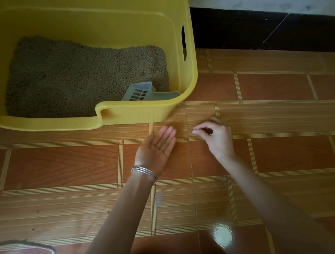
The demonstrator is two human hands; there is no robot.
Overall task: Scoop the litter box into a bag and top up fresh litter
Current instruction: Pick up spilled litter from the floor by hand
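A yellow litter box [190,69] stands on the tiled floor at the upper left, filled with brown-grey litter [82,77]. A pale blue slotted scoop [139,92] lies inside at the box's near right corner. In front of the box my left hand [157,147] is held palm up with straight fingers, and several stray litter grains [163,143] rest on the palm. To its right my right hand [215,135] pinches thumb and forefinger together just above the floor, next to a loose grain [188,128]; whether it holds a grain I cannot tell.
A dark skirting [265,31] and white wall run along the back right. A grey-rimmed object [32,247] pokes in at the bottom left corner. Orange patterned floor tiles [285,157] spread to the right and front.
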